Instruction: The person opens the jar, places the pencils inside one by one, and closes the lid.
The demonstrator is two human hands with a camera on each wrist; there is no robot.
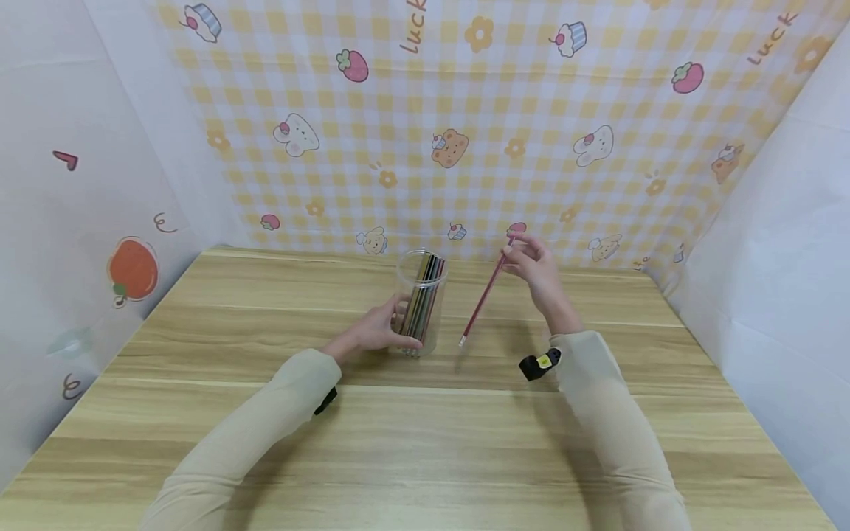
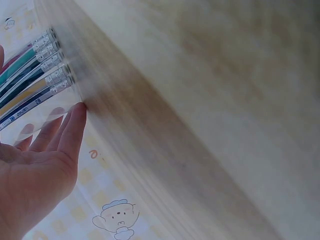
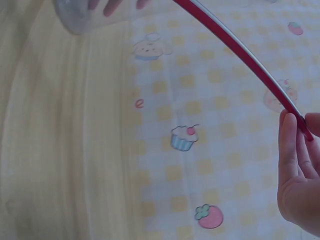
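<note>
A clear plastic cup stands on the table, with several pencils leaning inside it. My left hand grips the cup low on its left side, thumb across the front and fingers behind. Seen from the left wrist, the pencils have their capped ends down at the cup's bottom. To the right of the cup, my right hand pinches a red pencil near its upper end. This pencil slants down to the left, its white-and-silver eraser end lowest and above the table.
The wood-grain table extends toward me. Behind it hangs a yellow checked cloth with cartoon prints, close past the cup. White cloth walls border both sides. Black wrist cameras sit at the sleeves' cuffs.
</note>
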